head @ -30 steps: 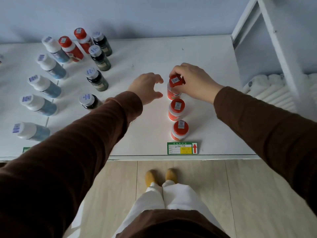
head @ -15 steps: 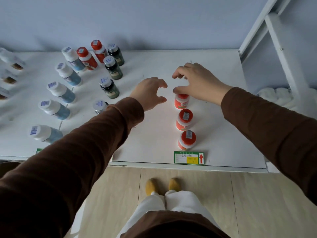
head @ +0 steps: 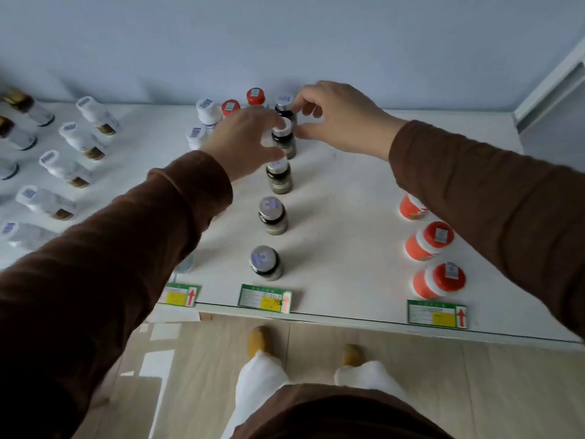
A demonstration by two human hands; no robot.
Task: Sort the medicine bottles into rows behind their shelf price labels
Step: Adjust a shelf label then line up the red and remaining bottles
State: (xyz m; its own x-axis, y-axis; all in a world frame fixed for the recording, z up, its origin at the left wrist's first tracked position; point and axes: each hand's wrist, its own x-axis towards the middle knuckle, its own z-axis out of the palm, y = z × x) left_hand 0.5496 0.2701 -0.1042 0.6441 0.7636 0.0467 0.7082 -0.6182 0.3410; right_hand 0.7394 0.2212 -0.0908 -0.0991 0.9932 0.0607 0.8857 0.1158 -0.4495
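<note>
Both hands reach to the far end of a row of dark bottles (head: 273, 213) on a white shelf (head: 342, 236). The left hand (head: 245, 141) and right hand (head: 337, 117) curl beside the farthest bottles; whether either grips one is unclear. An orange row (head: 438, 282) stands right.

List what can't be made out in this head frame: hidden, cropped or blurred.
- Head view: left hand covers the bottles behind it; its grip is unclear.
- Right hand: motion blur; contact with the rear dark bottle is uncertain.
- Right sleeve hides the top of the rearmost orange bottle.
- Price label text is too small to read.
- Left edge crops a white bottle.
</note>
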